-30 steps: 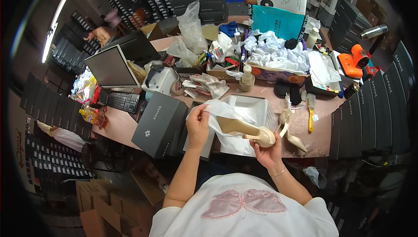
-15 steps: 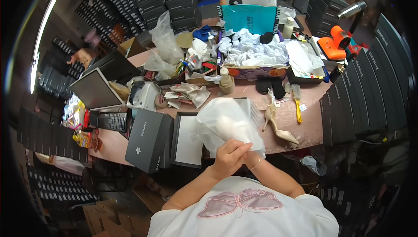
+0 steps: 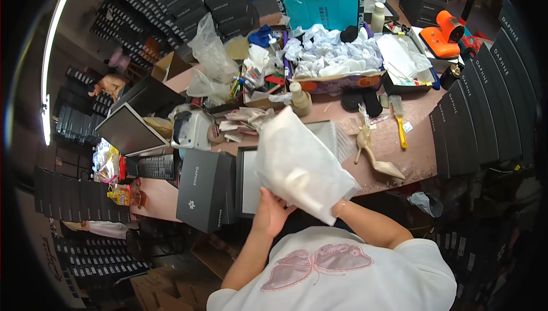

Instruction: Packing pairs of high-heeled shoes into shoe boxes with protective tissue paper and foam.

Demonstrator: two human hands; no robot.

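Observation:
A white translucent bag (image 3: 302, 165) is held up over the table's near edge, tilted, with a pale shape showing through it that I cannot make out. My right hand (image 3: 341, 207) grips the bag at its lower right; its fingers are mostly hidden behind the bag. At the lower left edge of the bag is my left hand (image 3: 270, 214), its thumb raised apart from the fingers, which reach partly under the bag. Behind the bag lies an open dark shoebox (image 3: 240, 197) with a white lining. A cream high-heeled shoe (image 3: 386, 168) rests to the right.
A dark box lid (image 3: 202, 188) stands left of the shoebox. A yellow-handled brush (image 3: 402, 135), black pads (image 3: 372, 104) and a cream bottle (image 3: 298, 101) lie or stand beyond. Crumpled white paper fills a bin (image 3: 334, 85). Stacked dark boxes (image 3: 485, 105) line the right side.
The bag has been turned and its lower end now tips toward me. My hands, together at its gathered end before, have moved apart; the left one has shifted left. The view has shifted slightly.

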